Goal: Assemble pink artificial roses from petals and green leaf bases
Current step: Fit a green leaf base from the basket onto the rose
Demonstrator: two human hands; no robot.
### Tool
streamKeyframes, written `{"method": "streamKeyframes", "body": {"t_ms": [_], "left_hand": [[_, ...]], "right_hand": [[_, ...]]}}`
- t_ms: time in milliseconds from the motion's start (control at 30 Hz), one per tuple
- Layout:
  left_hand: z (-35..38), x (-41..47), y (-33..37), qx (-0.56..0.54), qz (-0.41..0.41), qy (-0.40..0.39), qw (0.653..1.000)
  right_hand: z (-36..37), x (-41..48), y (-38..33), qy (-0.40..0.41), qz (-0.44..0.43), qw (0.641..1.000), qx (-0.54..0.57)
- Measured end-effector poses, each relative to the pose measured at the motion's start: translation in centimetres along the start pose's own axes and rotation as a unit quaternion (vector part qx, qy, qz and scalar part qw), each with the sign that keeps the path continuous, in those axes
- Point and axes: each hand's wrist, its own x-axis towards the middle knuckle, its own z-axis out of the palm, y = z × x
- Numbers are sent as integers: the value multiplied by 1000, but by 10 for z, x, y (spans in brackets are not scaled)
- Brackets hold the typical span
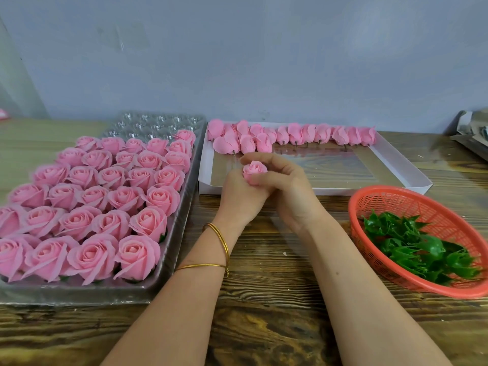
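Note:
A pink rose bud (pixel 254 169) is held between both hands over the near edge of a white tray (pixel 404 165). My left hand (pixel 239 198) grips it from below and my right hand (pixel 286 186) curls round it from the right. Whether a green base sits under it is hidden by the fingers. A row of unfinished pink rose heads (pixel 295 134) lies along the white tray's far side. Green leaf bases (pixel 412 244) are piled in a red plastic basket (pixel 401 200) at the right.
A clear plastic tray (pixel 169 262) at the left holds several rows of finished pink roses (pixel 105 196), with vacant cups at its far end. A grey wall runs behind the wooden table (pixel 264 313). Crumpled paper (pixel 472 133) lies at the far right.

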Motion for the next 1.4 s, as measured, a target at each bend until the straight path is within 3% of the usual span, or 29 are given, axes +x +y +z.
{"method": "streamKeyframes", "body": {"t_ms": [667,1400], "left_hand": [[-3,0,1,-31,10,22,999],[-1,1,-2,14,28,3,1000]], "right_hand": [[4,1,-1,28,15,997,76],[2,0,-2,82,-57,994,31]]}}
